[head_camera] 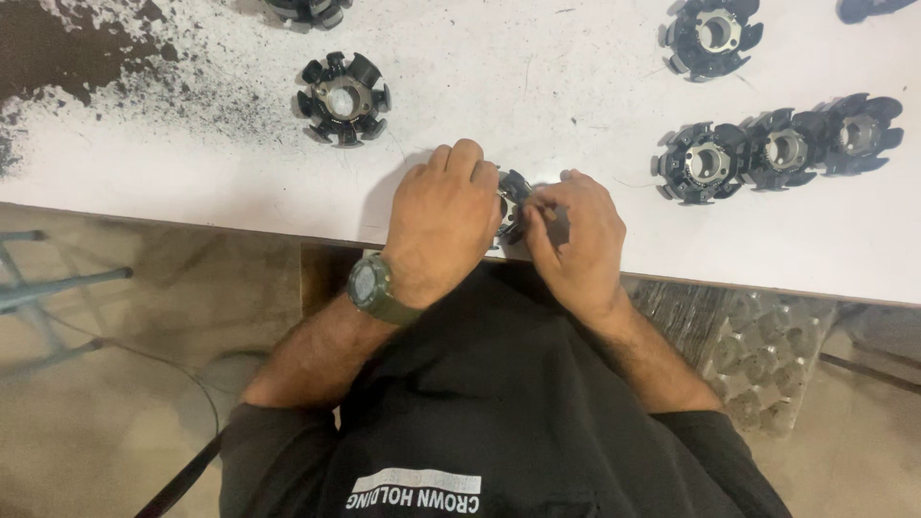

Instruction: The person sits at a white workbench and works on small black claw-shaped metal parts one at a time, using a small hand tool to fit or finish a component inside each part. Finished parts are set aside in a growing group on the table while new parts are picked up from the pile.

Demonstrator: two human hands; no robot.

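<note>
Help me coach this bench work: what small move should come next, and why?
Probably turn the black toothed ring a notch between the left hand and right hand: both pinch it at the white table edge, hiding most of its teeth.

Seven black, toothed, ring-shaped metal stator cores are in view on the white surface (576, 67): one (342, 99) alone at the left, one (309, 10) cut by the top edge, one (711, 35) at upper right, three in a touching row (706, 162) (787, 147) (859, 132), and one (511, 203) between the hands. There are two hands, left hand (443, 223) and right hand (576, 235), one olive green wristwatch (369, 286), and one clear plastic tray with round pockets (767, 355) below the surface.
</note>
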